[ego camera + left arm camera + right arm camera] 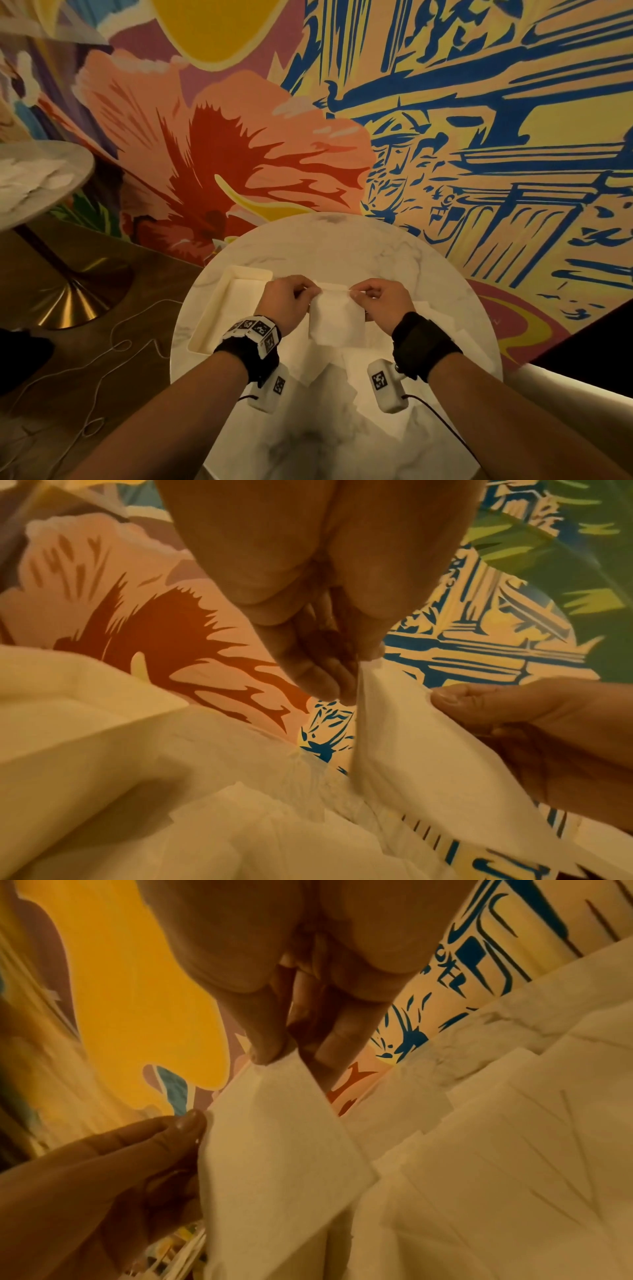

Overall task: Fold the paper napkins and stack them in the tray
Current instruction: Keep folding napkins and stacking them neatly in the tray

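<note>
At the lower centre of the head view, both hands hold one white paper napkin [337,317] up above the round white marble tabletop [342,246]. The left hand [286,303] pinches the napkin's upper left corner, its grip narrow, thumb against fingertips with the other fingers curled in. The right hand [385,301] pinches the upper right corner in the same narrow grip. The napkin hangs from its top edge between the two hands as a roughly square sheet, its lower edge towards the bottom of the frame.

In the left wrist view the left hand's fingers [318,674] close on the napkin's edge at centre frame, and the right hand shows at the right border gripping the far corner. In the right wrist view the thumb and forefinger meet on the corner at the centre.

A cream rectangular plastic tray [239,274] sits on the tabletop at the left of the hands, beside the left wrist. More loose white paper napkins [442,318] lie spread on the tabletop beneath and to the right of the hands.
</note>
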{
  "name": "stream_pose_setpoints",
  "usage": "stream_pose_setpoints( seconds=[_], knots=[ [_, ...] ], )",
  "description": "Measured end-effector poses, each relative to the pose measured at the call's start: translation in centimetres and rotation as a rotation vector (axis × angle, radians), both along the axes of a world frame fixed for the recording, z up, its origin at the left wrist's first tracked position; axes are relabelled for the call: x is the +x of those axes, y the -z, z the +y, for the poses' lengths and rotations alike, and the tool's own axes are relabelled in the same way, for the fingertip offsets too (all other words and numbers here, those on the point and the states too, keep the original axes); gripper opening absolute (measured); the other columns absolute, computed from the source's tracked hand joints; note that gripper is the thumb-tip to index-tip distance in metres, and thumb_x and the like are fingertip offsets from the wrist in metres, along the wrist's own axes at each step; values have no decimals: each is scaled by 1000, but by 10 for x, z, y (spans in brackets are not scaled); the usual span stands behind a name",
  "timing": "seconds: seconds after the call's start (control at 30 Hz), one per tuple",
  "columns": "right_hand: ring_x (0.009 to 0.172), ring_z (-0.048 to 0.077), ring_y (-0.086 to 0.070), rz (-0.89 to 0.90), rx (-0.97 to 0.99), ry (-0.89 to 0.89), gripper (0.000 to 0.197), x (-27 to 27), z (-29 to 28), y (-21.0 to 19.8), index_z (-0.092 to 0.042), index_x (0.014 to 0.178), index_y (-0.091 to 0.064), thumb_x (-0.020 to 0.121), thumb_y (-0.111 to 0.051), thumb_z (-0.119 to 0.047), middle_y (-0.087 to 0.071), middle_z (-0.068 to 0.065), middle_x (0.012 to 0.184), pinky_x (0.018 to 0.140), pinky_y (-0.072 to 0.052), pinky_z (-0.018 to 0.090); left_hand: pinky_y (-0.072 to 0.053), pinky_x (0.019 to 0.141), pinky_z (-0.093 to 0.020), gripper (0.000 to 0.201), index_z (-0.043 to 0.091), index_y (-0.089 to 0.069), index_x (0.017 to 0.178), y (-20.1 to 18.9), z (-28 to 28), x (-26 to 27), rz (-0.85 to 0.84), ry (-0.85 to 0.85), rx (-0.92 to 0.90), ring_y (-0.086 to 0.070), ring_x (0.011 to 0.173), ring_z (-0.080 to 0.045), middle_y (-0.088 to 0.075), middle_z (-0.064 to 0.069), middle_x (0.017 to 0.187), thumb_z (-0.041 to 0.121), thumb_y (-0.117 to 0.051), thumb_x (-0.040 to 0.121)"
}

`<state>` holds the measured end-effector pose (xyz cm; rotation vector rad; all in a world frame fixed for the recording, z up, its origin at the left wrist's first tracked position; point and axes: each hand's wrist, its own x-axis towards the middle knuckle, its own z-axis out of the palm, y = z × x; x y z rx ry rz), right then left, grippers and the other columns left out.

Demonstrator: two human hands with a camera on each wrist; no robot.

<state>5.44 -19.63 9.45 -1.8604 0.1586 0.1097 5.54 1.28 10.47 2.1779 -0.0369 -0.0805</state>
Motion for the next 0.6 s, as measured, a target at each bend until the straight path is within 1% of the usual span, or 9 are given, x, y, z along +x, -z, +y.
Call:
stream_pose_setpoints(
  seconds=[0.07,0.13,0.17,0.23,0.27,0.33,0.4,0.5,0.6],
  knots=[
    [93,29,-67,9,55,17,10,2,2,-1,-20,84,-73,89,-70,-12,-69,10,97,63,-60,32,-52,60,-17,23,30,-59,102,-1,0,-4,81,8,-38,-68,67,-3,-73,5,84,39,-74,87],
    [95,31,-67,15,125,41,6,3,6,-4,-17,90,-73,90,-69,-12,-69,12,98,62,-59,30,-49,54,-12,32,28,-56,106,0,-2,-9,173,76,-46,-68,63,-2,-71,6,83,33,-78,84],
    [95,30,-68,15,157,48,7,4,8,-5,-17,94,-72,90,-69,-13,-70,12,98,62,-58,29,-51,54,-12,31,22,-59,110,0,-2,-11,195,97,-72,-69,62,-3,-72,4,84,27,-77,85],
    [93,26,-68,37,173,38,24,3,13,-6,-24,111,-65,88,-72,-19,-69,10,97,63,-57,29,-56,59,-18,29,11,-64,113,1,-2,-12,197,80,-149,-71,63,-9,-74,1,85,20,-75,88],
    [92,25,-69,72,177,17,37,1,16,-5,-29,117,-58,85,-75,-21,-69,10,99,64,-58,31,-57,61,-20,26,10,-66,112,1,-1,-12,183,59,-181,-72,64,-11,-74,0,85,18,-74,89],
    [88,27,-72,152,243,-41,52,-3,26,1,-33,120,-48,82,-79,-16,-70,12,102,65,-59,37,-59,64,-25,22,11,-66,110,2,1,-11,153,28,-220,-73,66,-15,-75,0,85,17,-72,90],
    [78,30,-73,177,274,-73,49,-6,34,8,-26,118,-52,81,-78,-9,-72,14,100,65,-59,37,-60,66,-27,19,16,-65,110,3,4,-9,133,26,-207,-73,67,-15,-75,2,85,16,-70,91],
    [70,27,-72,170,257,-45,36,-6,43,13,-11,116,-62,84,-76,-7,-73,14,94,66,-58,35,-59,67,-25,21,21,-62,110,8,12,-6,137,23,-168,-73,68,-11,-75,3,86,14,-68,92],
    [68,24,-71,130,221,-25,24,-4,47,14,-9,109,-66,86,-73,-6,-74,10,89,64,-58,33,-60,77,-32,23,17,-60,114,14,21,-4,147,18,-144,-73,73,-10,-74,0,94,9,-64,93]
  ],
)
